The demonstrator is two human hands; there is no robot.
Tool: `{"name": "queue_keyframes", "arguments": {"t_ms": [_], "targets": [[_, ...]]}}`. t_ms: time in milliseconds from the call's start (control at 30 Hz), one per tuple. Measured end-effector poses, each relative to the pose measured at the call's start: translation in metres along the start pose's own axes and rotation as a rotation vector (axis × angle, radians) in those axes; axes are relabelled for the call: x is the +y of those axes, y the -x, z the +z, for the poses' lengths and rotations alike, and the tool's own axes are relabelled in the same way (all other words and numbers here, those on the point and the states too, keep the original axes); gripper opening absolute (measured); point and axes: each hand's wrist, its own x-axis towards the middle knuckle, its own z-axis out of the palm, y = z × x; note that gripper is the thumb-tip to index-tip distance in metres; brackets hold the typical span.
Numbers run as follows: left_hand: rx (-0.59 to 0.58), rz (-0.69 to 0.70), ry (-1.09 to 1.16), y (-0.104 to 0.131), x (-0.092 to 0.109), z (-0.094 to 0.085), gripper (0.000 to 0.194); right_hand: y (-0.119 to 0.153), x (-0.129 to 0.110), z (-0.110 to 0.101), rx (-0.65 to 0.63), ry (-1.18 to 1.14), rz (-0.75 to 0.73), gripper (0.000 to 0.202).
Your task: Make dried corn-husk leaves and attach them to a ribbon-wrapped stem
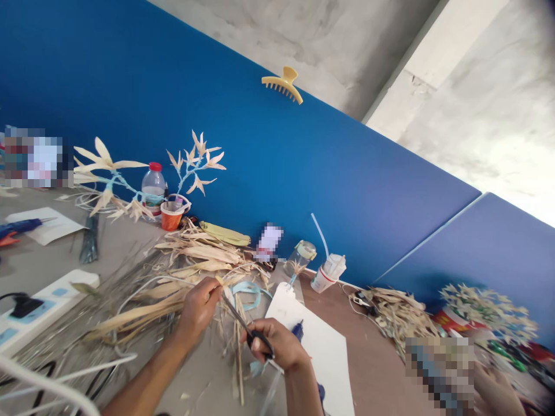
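Head view: dried husk strips point(202, 252) lie heaped beside your left hand point(198, 311), its thumb and finger clamped on a pale husk piece point(219, 281); keep them clear of the scissors point(235, 312). Your right hand point(280, 345) grips the handles; steady the blades near the piece. You cannot tell whether they are parted.

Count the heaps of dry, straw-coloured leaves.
2: a wide heap beyond the left hand, a second heap at right below the blue partition. More could be hidden.
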Motion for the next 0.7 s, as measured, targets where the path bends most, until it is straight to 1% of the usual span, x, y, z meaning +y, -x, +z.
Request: {"name": "queue_keyframes", "arguments": {"t_ms": [100,200,267,300,367,433,500,567,600,633,700], "targets": [[0.001,-0.006,-0.003,0.0,-0.001,0.0,0.023,0.001,0.004,-0.002,-0.042,-0.019,0.015,0.051],[0.018,-0.061,0.028,0.0,-0.004,0.002,0.022,0.003,0.007,-0.004,-0.125,-0.056,-0.012,0.059],[0.026,-0.131,0.068,0.0,-0.006,0.003,0.02,0.005,0.005,-0.003,-0.124,-0.076,-0.076,0.064],[0.025,-0.167,0.09,0.0,-0.007,0.003,0.019,0.006,0.004,-0.003,-0.092,-0.08,-0.116,0.067],[0.02,-0.223,0.124,0.001,-0.009,0.005,0.019,0.005,0.001,-0.003,0.032,-0.058,-0.19,0.069],[0.021,-0.256,0.146,0.001,-0.009,0.006,0.019,0.0,0.0,-0.004,0.231,0.016,-0.201,0.066],[0.022,-0.276,0.173,0.002,-0.008,0.008,0.019,-0.007,0.002,-0.005,0.474,0.163,-0.124,0.056],[0.01,-0.301,0.207,0.003,-0.007,0.01,0.02,-0.014,0.006,-0.005,0.689,0.393,0.0,0.044],[0.001,-0.317,0.224,0.003,-0.007,0.011,0.021,-0.017,0.007,-0.004,0.758,0.519,0.066,0.04],[-0.007,-0.335,0.242,0.004,-0.007,0.013,0.022,-0.019,0.007,-0.003,0.799,0.64,0.125,0.038],[-0.021,-0.367,0.291,0.004,-0.008,0.015,0.023,-0.021,0.004,0.002,0.82,0.824,0.22,0.04]]}}
